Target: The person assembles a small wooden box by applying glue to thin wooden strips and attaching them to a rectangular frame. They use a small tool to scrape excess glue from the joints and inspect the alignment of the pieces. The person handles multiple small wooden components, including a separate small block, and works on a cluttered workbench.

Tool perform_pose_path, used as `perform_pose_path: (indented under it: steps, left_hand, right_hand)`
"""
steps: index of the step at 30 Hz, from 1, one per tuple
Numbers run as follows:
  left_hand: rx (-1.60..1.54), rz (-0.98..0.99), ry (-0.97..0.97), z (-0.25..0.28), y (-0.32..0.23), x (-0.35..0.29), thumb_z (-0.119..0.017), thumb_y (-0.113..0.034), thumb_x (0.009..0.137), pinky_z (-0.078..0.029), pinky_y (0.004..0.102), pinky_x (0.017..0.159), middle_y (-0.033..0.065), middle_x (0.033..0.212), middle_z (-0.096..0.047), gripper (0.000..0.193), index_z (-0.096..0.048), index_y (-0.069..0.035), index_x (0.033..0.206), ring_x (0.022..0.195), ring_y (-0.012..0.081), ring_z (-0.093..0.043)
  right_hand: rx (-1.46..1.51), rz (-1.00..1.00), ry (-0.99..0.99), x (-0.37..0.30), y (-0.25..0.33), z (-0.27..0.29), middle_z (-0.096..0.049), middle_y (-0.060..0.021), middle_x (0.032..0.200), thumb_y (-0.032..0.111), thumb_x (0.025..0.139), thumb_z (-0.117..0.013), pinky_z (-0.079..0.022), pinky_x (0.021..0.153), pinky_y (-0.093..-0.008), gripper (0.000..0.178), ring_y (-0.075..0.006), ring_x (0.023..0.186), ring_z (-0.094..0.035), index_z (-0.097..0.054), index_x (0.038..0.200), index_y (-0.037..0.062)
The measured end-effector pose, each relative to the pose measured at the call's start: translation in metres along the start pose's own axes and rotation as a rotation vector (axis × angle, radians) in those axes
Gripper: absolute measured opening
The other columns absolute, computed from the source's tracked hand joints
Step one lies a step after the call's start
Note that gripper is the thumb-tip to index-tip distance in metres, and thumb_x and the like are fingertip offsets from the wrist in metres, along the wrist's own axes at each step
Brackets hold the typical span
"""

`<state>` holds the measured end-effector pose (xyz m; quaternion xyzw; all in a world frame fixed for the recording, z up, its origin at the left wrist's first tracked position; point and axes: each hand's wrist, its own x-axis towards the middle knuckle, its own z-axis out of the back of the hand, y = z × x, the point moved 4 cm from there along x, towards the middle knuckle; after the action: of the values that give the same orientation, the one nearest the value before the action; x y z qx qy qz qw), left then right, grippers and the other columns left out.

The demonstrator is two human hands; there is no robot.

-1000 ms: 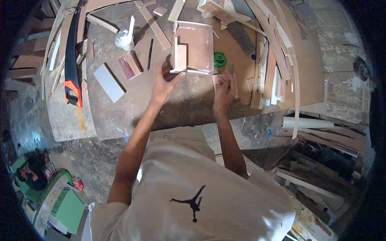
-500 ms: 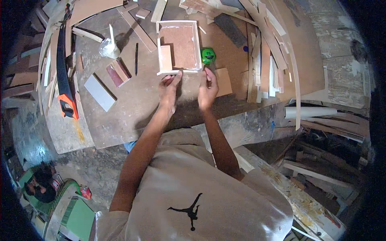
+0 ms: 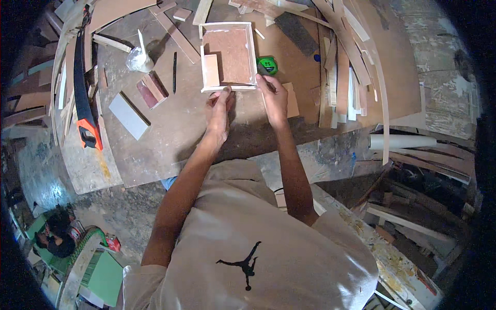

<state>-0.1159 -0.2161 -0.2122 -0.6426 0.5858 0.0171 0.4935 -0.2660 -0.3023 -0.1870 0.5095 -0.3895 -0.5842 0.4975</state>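
Note:
A shallow wooden box (image 3: 237, 46) with low pale strip walls and a brown base lies on the worktable in front of me. A small light wood block (image 3: 211, 70) sits inside its near left corner. My left hand (image 3: 219, 113) is closed at the middle of the near wall, thumb on top, other fingers curled below. At the near right corner my right hand (image 3: 274, 97) pinches the wall between thumb and fingers. A green tape measure (image 3: 267, 64) lies just beyond the right fingertips. Beneath the right hand's outer side is a flat wood piece (image 3: 292, 101), partly covered.
To the left lie a handsaw (image 3: 82, 93) with an orange handle, a cup of white paste (image 3: 138, 61) with a stick, a black pencil (image 3: 174, 72), a sanding block (image 3: 152, 90) and a grey rectangular piece (image 3: 129, 115). Wood strips (image 3: 341, 67) pile up at the right.
My right hand has moved up and slightly right, its fingertips now on the box's near right corner. My left hand stays at the near wall. The whole view has shifted a little.

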Motion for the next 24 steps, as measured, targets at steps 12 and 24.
perform_pose_path:
  steps: [12,24]
  left_hand:
    - [-0.05,0.002,0.051,-0.012,-0.008,-0.009,-0.063,-0.031,0.095,-0.045,0.0327,0.105,0.0185,0.122,-0.058,0.048,-0.051,0.007,0.121,0.116,0.0237,-0.059]
    - [-0.069,0.02,0.094,-0.01,-0.013,-0.011,-0.064,-0.027,0.094,-0.047,0.03,0.102,0.0153,0.12,-0.06,0.043,-0.055,0.007,0.118,0.115,0.0216,-0.06]
  right_hand:
    - [-0.007,-0.099,0.124,0.011,-0.002,0.007,-0.07,-0.006,0.092,0.037,0.095,-0.066,-0.05,0.082,-0.0265,0.04,-0.0124,0.085,-0.065,-0.07,0.106,-0.001]
    - [0.191,0.123,0.157,-0.021,-0.008,-0.005,-0.064,-0.0102,0.118,0.012,0.09,-0.072,-0.051,0.091,-0.0305,0.044,-0.0154,0.107,-0.061,-0.057,0.128,-0.002]
